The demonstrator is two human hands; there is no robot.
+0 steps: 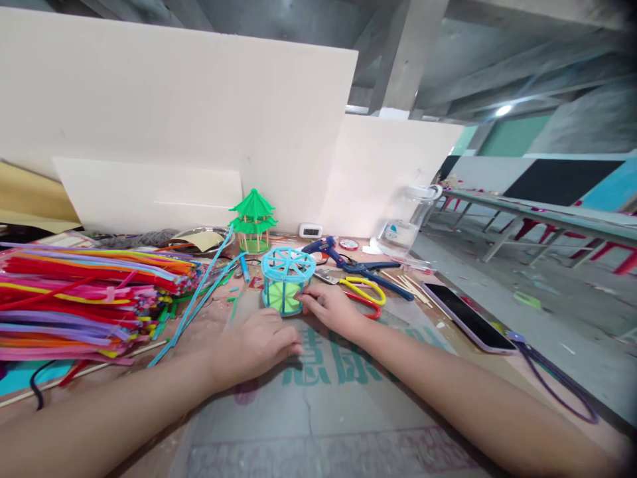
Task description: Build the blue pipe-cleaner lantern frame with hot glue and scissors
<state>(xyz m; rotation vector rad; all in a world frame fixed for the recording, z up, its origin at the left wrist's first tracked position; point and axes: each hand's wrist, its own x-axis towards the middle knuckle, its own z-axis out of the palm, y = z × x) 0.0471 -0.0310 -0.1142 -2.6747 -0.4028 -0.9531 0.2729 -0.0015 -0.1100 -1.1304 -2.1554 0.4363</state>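
A small round model (pixel 287 280) made of light-blue pipe cleaners with green panels stands on the cardboard-covered table (pixel 318 405). My right hand (pixel 332 307) touches its lower right side with the fingertips. My left hand (pixel 255 346) rests flat on the table just in front of the model, palm down, holding nothing. A finished green pagoda model (pixel 253 220) stands behind it.
A big heap of coloured pipe cleaners (pixel 84 292) fills the left. Yellow and red scissors (pixel 363 292), a blue glue gun (pixel 326 247), wooden sticks (pixel 405 285) and a phone (pixel 468 317) lie to the right. A plastic jar (pixel 408 222) and white boards (pixel 199 119) stand behind.
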